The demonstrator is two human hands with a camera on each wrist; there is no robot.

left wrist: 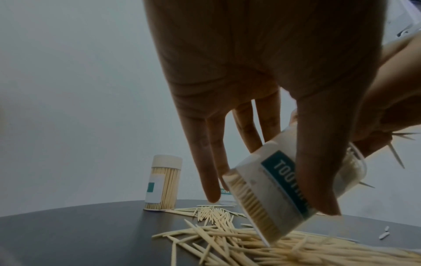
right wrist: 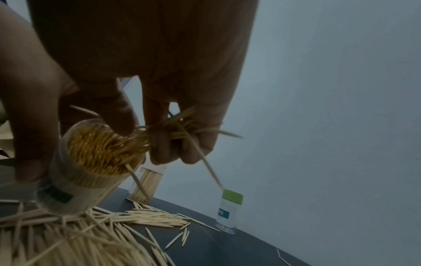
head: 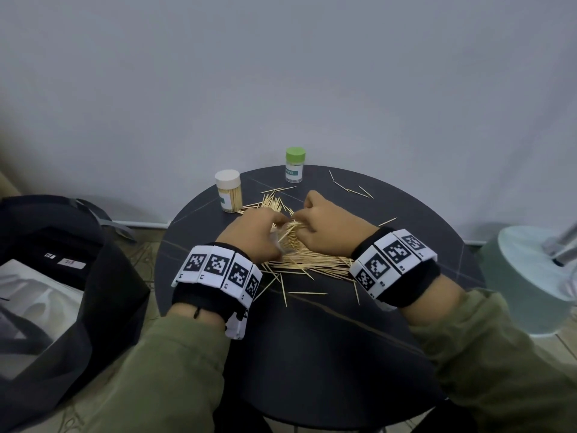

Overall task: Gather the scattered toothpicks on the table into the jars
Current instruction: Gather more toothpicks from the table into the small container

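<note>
Over the middle of the dark round table (head: 312,354), in the head view, the left hand (head: 253,234) and the right hand (head: 331,223) meet almost knuckle to knuckle above a thick heap of toothpicks (head: 309,264). Between them sits an open clear jar (head: 282,242), mostly hidden by the left hand. Two capped jars stand behind: a white-lidded jar (head: 228,191) just beyond the left hand and a green-lidded jar (head: 294,165) further back, near the table's far edge. A few strays lie well apart toward the right rear.

From the left wrist, the left hand (left wrist: 262,81) grips the open jar (left wrist: 284,194) with thumb in front and fingers behind. The jar is tilted, its base low on the heap and its mouth raised toward the right hand.

From the right wrist, the right hand (right wrist: 173,111) pinches a small bundle of toothpicks (right wrist: 173,129) between thumb and curled fingers, tips already at the mouth of the open jar (right wrist: 91,162), which looks nearly full. A couple of sticks splay out crosswise from the bundle.

The coming move likely turns on lining the bundle's long axis with the jar's tilted axis; the right hand is the nearer to the mouth, and the splayed sticks could catch on the rim.
</note>
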